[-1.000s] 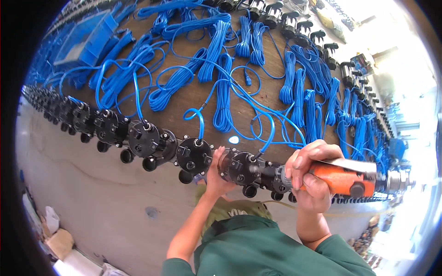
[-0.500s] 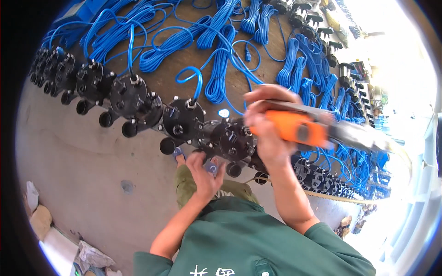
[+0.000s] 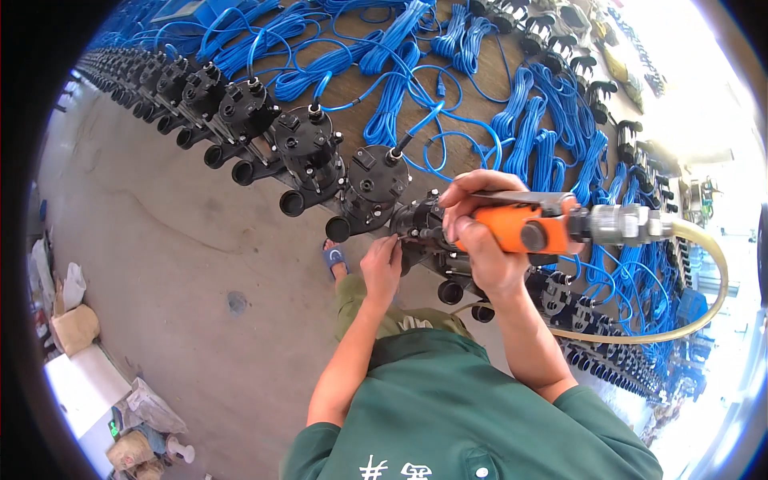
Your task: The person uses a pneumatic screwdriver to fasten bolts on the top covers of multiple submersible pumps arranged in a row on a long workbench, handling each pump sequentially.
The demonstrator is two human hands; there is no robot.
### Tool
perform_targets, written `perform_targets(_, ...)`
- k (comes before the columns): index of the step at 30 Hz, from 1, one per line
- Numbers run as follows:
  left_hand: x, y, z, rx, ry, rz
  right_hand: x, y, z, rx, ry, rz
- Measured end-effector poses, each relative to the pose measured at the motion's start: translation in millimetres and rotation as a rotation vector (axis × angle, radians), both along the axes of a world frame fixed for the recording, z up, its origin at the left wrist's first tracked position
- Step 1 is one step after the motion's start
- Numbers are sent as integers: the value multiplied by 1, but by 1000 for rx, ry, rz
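My right hand (image 3: 490, 254) is wrapped round an orange air tool (image 3: 520, 227) with a lever along its top. The tool's front end is hidden behind my fingers, close to a black pump-like unit (image 3: 420, 220) in the row. Low on the near side of that unit, my left hand (image 3: 382, 270) has its fingertips pressed together against the edge. Whether something small sits in that pinch cannot be made out. Just left of it stands another unit with a round black lid (image 3: 378, 174), a blue cable rising from its top.
A pale air hose (image 3: 716, 276) loops from the tool back toward my body. Coiled blue cables (image 3: 396, 100) cover the brown surface (image 3: 472, 94) beyond the row. More black units (image 3: 248, 108) run to both sides. Bags and a box (image 3: 76, 328) lie at far left.
My view has shifted rightward along the row. The air tool has moved close against a unit, and my left hand has risen to that unit's near edge, its fingers drawn together.
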State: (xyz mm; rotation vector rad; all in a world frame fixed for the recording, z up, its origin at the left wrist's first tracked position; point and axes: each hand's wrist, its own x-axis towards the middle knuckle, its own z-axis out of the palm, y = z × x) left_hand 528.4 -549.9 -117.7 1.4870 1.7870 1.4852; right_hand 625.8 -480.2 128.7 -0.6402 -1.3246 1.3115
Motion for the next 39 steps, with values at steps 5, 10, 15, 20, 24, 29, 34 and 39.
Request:
perform_targets(5, 8, -6, -19, -59, 0, 35, -2, 2, -25, -28, -139, 73)
perform_targets(10, 2, -2, -14, -22, 70, -4, 1, 6, -44, -44, -173, 114)
perform_targets(15, -20, 2, -9, -158, 128, -227, -7, 7, -32, -72, -137, 68)
perform_targets(20, -70, 46, 181, -283, -34, -352, 45, -6, 36, 46, -140, -260)
perform_targets(24, -78, 196, 276, -89, 562, -751, 88, -13, 47, 100, 42, -613)
perform_targets(29, 3, 301, 174, -506, 1053, -1688, 95, -21, 22, -40, 39, -881)
perform_targets(34, 69, 271, 42, -191, 545, -2296, 85, -20, 0, -120, -57, -1038)
perform_targets(39, 90, 263, 30, -156, 502, -2483, 76, -12, 0, -219, -50, -1102)
